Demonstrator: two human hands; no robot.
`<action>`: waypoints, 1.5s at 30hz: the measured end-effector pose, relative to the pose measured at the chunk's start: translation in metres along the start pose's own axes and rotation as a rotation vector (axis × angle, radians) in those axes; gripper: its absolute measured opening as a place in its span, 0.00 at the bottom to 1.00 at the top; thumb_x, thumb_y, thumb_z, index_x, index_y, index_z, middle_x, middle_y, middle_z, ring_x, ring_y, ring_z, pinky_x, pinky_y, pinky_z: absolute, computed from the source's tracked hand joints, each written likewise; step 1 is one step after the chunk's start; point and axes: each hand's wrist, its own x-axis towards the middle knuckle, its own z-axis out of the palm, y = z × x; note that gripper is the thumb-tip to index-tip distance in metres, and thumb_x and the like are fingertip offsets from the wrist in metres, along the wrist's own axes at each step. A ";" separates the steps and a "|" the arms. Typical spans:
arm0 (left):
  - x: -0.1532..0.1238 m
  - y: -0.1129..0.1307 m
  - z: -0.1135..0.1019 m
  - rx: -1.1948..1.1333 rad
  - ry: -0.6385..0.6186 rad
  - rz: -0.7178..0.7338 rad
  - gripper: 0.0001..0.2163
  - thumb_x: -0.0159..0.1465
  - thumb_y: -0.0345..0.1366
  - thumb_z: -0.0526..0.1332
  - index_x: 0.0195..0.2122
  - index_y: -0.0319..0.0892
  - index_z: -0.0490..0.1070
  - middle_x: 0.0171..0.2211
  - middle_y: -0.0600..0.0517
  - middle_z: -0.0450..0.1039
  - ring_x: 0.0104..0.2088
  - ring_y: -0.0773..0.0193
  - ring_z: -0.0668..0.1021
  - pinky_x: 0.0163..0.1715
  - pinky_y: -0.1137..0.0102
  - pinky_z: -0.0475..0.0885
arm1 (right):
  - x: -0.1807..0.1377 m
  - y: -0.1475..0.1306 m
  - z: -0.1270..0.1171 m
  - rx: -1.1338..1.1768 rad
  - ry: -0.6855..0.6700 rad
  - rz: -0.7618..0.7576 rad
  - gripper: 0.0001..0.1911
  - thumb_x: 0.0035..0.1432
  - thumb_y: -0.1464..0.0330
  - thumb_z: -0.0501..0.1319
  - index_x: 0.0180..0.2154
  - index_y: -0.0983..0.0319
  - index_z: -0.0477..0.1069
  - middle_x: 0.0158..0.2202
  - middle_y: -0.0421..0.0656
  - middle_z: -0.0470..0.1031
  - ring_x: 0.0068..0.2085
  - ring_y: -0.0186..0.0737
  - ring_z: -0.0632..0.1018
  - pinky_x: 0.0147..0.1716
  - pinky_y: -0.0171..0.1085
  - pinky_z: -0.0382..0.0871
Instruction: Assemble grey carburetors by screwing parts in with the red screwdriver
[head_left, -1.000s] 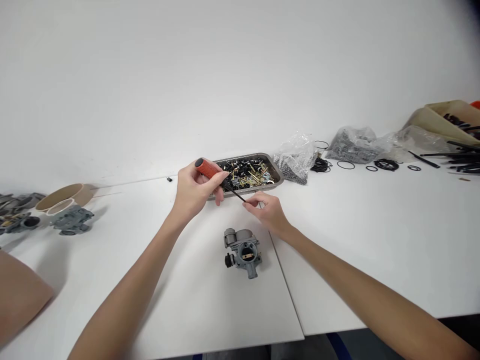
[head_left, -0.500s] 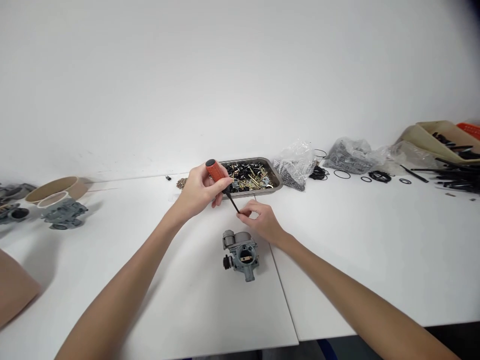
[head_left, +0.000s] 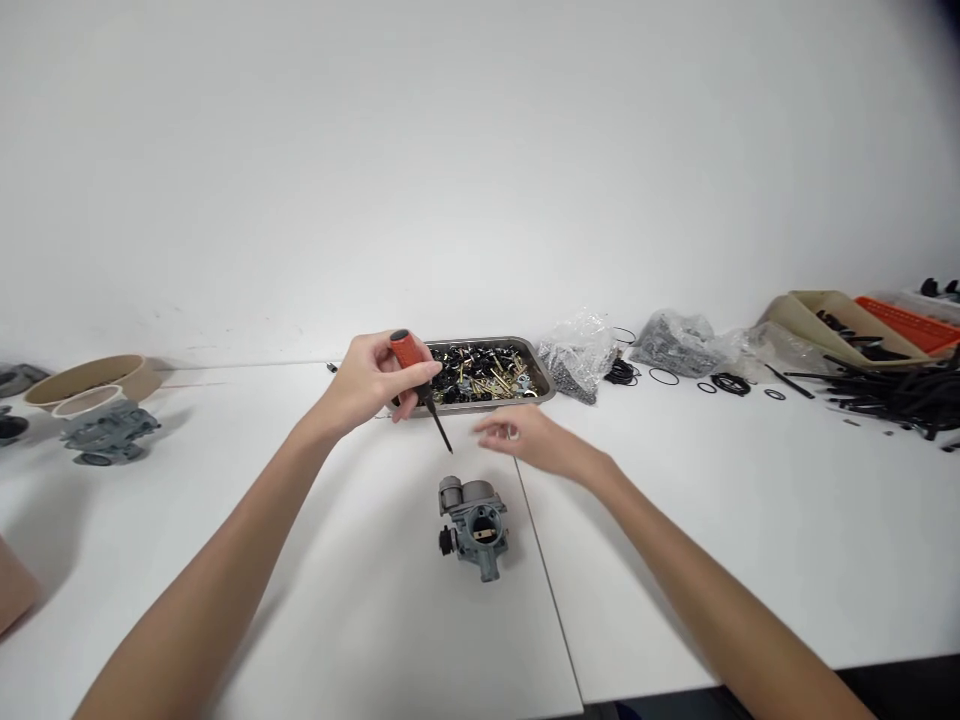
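My left hand (head_left: 382, 375) is closed around the red handle of a screwdriver (head_left: 429, 398). Its dark shaft slants down to the right, and the tip hangs in the air above and behind a grey metal carburetor (head_left: 478, 530). That carburetor rests on the white table with its round bore facing me and a black fitting on its left side. To the right of the screwdriver tip is my right hand (head_left: 529, 438), clear of the tool, fingers slightly apart and a bit blurred. Nothing shows between them.
Behind my hands stands a metal tray (head_left: 551, 385) of small brass and black parts. Plastic bags of parts (head_left: 577, 355), black rings (head_left: 729, 384), black tubes (head_left: 892, 390) and bins (head_left: 817, 330) lie rightward. Another carburetor (head_left: 111, 430) and round containers (head_left: 139, 380) stand left.
My right hand has come away from the screwdriver tip and its fingers have loosened. The screwdriver in my left hand has moved left and down. The view has shifted slightly.
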 end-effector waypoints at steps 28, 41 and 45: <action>-0.047 0.076 0.000 0.026 0.489 0.492 0.07 0.51 0.19 0.59 0.19 0.34 0.69 0.22 0.52 0.68 0.16 0.73 0.69 0.07 0.77 0.58 | 0.060 0.079 -0.077 -0.269 0.055 0.264 0.03 0.54 0.75 0.63 0.29 0.65 0.73 0.33 0.44 0.79 0.34 0.36 0.77 0.33 0.32 0.67; -0.043 0.068 -0.026 0.072 0.323 0.542 0.04 0.52 0.25 0.66 0.22 0.36 0.73 0.23 0.50 0.72 0.17 0.65 0.73 0.04 0.71 0.63 | 0.048 -0.004 -0.082 0.148 -0.285 0.028 0.13 0.53 0.62 0.65 0.39 0.61 0.80 0.35 0.44 0.79 0.33 0.37 0.76 0.31 0.34 0.69; -0.045 0.067 -0.020 0.090 0.358 0.540 0.07 0.52 0.25 0.67 0.20 0.38 0.72 0.23 0.50 0.72 0.17 0.67 0.72 0.05 0.73 0.61 | 0.044 -0.040 -0.065 0.164 -0.590 -0.061 0.12 0.54 0.66 0.64 0.40 0.63 0.78 0.34 0.44 0.80 0.35 0.38 0.78 0.34 0.34 0.71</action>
